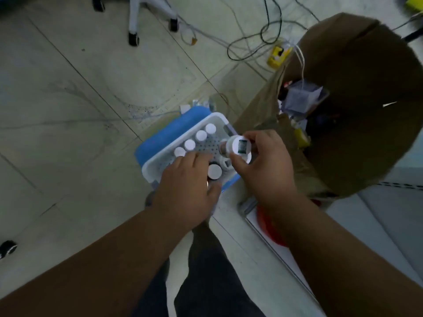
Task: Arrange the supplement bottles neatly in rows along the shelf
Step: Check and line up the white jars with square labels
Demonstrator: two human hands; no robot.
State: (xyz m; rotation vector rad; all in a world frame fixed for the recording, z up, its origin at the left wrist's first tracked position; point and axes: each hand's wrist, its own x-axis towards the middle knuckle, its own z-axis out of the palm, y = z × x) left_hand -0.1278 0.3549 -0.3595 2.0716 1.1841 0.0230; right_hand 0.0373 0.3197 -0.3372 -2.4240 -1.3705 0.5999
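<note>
White plastic, perforated across its floor: that is the tray [158, 159] at the centre of the frame, resting on something blue [170, 131]. Four white-capped bottles [195, 140] stand upright in a single diagonal row along its upper-left wall, their caps nearly touching. A fifth bottle [215, 171] stands apart near the tray's lower edge, just beside my left hand [190, 186]; the fingers reach flat into the tray, the thumb lies close to this cap, but whether I grip it I cannot tell. My right hand [263, 163] pinches a sixth bottle [239, 145] (tilted, label facing up) above the tray's right corner, fingers curled round it. One more small white cap [225, 162] peeks out beneath it. A brown cardboard box [357, 72] fills the upper right, cables [251, 40] trail across the floor at top centre.
</note>
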